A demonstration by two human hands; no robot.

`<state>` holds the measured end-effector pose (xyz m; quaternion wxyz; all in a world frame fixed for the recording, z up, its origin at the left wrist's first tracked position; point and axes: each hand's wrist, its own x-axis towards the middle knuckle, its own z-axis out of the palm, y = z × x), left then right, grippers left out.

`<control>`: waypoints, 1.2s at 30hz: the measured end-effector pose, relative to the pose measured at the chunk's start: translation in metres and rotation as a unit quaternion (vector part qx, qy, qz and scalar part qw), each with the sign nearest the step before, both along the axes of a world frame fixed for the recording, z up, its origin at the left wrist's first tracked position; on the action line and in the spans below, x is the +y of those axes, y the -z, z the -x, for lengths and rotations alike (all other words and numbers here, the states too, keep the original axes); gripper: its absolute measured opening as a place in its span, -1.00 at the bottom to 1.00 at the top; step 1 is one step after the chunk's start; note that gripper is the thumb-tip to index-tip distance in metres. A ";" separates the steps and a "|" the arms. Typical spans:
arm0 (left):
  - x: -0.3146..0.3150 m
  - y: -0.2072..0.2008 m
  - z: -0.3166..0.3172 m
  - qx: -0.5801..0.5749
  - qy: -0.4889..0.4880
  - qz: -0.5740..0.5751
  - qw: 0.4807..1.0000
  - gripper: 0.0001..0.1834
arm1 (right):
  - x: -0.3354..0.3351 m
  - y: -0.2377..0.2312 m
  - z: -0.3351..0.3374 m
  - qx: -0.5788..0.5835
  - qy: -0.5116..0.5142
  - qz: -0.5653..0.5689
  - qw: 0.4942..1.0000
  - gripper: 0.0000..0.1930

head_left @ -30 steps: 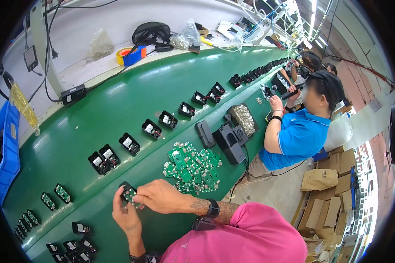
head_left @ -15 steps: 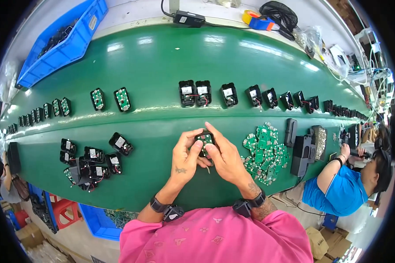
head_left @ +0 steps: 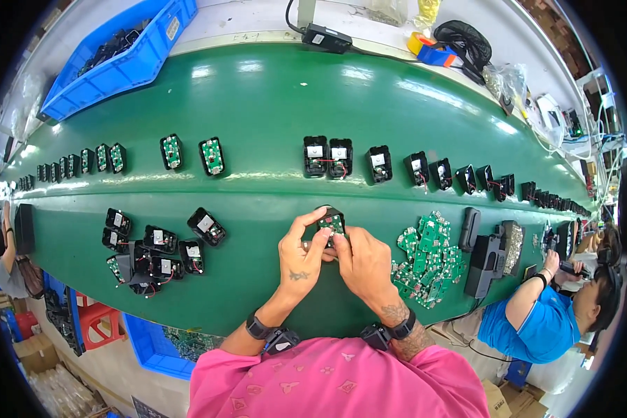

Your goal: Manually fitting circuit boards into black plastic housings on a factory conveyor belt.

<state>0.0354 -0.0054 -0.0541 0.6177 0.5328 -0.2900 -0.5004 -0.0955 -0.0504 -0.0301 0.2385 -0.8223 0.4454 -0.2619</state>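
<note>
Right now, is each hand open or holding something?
Left hand: closed, holding a black case with a green board.
Right hand: closed on the same case.

Open bench (head_left: 251,265) left of hands (head_left: 301,256), black housings (head_left: 161,239) beyond, board pile (head_left: 430,261) right

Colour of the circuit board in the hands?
The circuit board is green; head view shows it best.

I see a long green counter (head_left: 258,104) crossing my whole remote view, streaks of white light (head_left: 251,66) glinting along its far side, a white ledge (head_left: 251,17) behind, a red stool (head_left: 93,317) near pale floor (head_left: 115,373).
</note>
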 end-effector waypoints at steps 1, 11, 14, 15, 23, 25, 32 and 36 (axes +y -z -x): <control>-0.001 -0.001 0.002 0.000 0.000 0.000 1.000 -0.62 | 0.001 -0.005 0.001 0.067 0.006 0.002 0.998 -0.85; -0.006 -0.002 -0.009 0.013 0.045 0.054 0.997 -0.37 | -0.011 -0.032 0.023 -0.070 -0.046 -0.137 0.987 -0.77; -0.006 0.001 -0.003 -0.030 0.040 0.046 0.998 -0.31 | -0.022 -0.038 0.032 -0.069 -0.128 -0.254 0.956 -0.75; -0.007 0.002 -0.001 -0.051 0.031 0.055 0.997 -0.33 | -0.021 -0.044 0.031 -0.081 -0.138 -0.282 0.946 -0.73; -0.004 -0.002 0.005 -0.169 -0.006 0.076 0.983 -0.39 | -0.019 -0.033 0.025 -0.063 -0.097 -0.199 0.973 -0.76; -0.007 -0.010 0.001 -0.171 0.045 0.058 0.982 -0.39 | -0.018 -0.032 0.021 -0.041 -0.057 -0.167 0.983 -0.76; -0.006 -0.010 -0.004 -0.008 0.076 0.059 0.995 -0.59 | -0.010 -0.023 0.015 0.014 0.003 -0.064 0.998 -0.70; -0.006 -0.011 -0.005 0.028 0.063 0.001 0.998 -0.62 | -0.008 -0.019 0.016 0.071 0.024 -0.096 0.993 -0.81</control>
